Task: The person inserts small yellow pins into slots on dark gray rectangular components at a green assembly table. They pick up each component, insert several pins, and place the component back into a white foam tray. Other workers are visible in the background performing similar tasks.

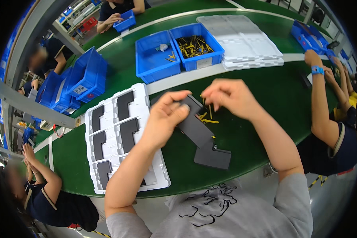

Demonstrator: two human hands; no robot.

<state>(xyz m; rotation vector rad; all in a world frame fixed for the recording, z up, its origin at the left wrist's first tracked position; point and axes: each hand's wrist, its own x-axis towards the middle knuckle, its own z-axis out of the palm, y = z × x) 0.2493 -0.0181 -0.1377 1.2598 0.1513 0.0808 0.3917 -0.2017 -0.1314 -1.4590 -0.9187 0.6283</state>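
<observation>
While the left hand (164, 119) pinches a flat black L-shaped plastic piece (194, 125) above the green counter (258, 95), the right hand (230, 97), fingers curled, seemingly fits a thin yellow pin (205, 115); seating it needs fine alignment.

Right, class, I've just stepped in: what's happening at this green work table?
A person seated at the green table holds a dark grey angled part in the left hand, while the right hand pinches at its top end over a few loose yellow pins. Another such part lies flat below. A white tray to the left carries similar parts, and blue bins stand behind. Other people work nearby.
</observation>
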